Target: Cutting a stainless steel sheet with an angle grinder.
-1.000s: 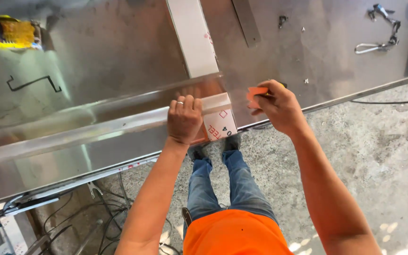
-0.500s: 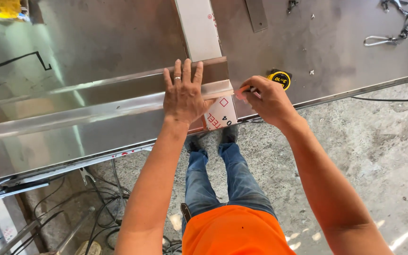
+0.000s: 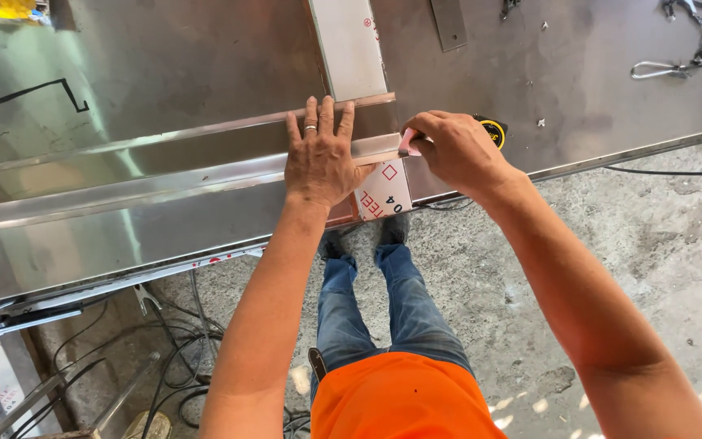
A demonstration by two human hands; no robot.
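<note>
Left hand (image 3: 321,158) lies flat, fingers spread, on the steel channel (image 3: 164,175) under its palm; right hand (image 3: 457,150) pinches a pink marker (image 3: 409,141) at the channel's end; channel likely stiff, slick, sharp-edged, best held mid-flange.

Bright daylight is hitting the scene, strongest from the left. Glare is washing out the steel sheet (image 3: 123,122) on its left half. The arms are casting soft shadows on the concrete floor (image 3: 611,268), where sun flecks are showing. Focus is holding sharp; edges are bowing slightly.
</note>
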